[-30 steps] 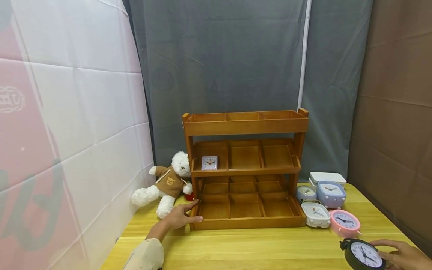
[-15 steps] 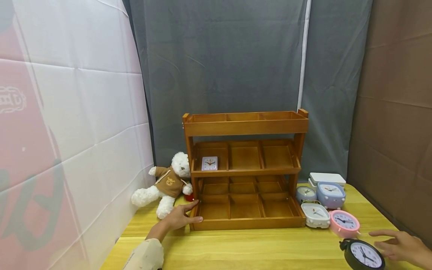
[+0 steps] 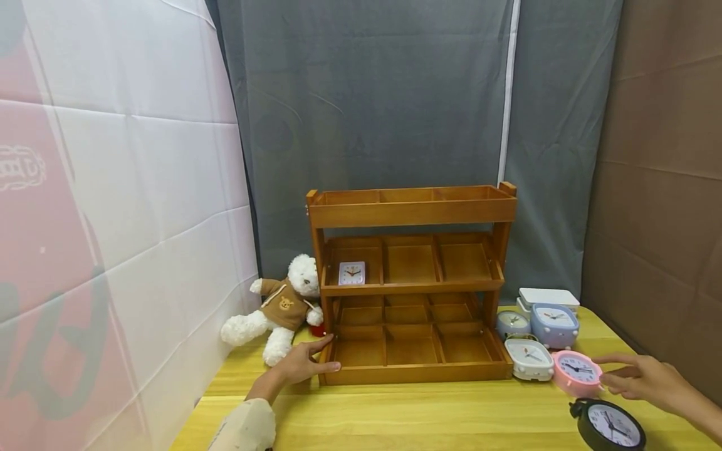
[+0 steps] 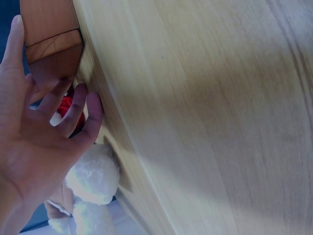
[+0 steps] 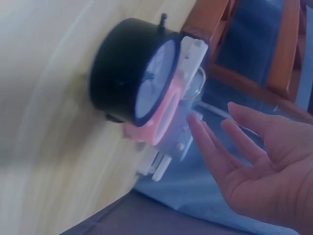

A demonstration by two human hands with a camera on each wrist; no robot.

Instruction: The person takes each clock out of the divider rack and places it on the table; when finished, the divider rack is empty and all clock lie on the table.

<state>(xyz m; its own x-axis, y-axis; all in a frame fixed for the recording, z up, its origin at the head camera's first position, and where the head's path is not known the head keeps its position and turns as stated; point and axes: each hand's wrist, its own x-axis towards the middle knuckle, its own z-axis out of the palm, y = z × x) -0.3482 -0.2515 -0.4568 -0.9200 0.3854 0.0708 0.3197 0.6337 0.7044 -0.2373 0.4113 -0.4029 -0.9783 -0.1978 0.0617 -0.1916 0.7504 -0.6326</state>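
My left hand (image 3: 301, 362) holds the lower left corner of a brown wooden tiered rack (image 3: 417, 374), thumb over the front edge. In the left wrist view its other fingers (image 4: 93, 115) bend loosely beside the rack's side (image 4: 56, 54). My right hand (image 3: 648, 379) reaches toward the pink round alarm clock (image 3: 576, 371), fingertips right at its edge in the head view. Nothing is between its fingers in the right wrist view. The black round alarm clock (image 3: 612, 426) stands on the table in front of it. A small pale square clock (image 3: 352, 273) sits in the middle tier's left compartment.
White (image 3: 529, 360), blue (image 3: 555, 326) and small blue-grey (image 3: 513, 322) clocks crowd the rack's right side, with white boxy things (image 3: 547, 297) behind. A white teddy bear (image 3: 286, 307) in a brown hoodie leans at the rack's left. Grey curtain (image 3: 395, 94) hangs behind.
My right hand has let go of the black clock and moved up and left to the pink clock. The black clock stays on the table. My left hand remains at the rack.
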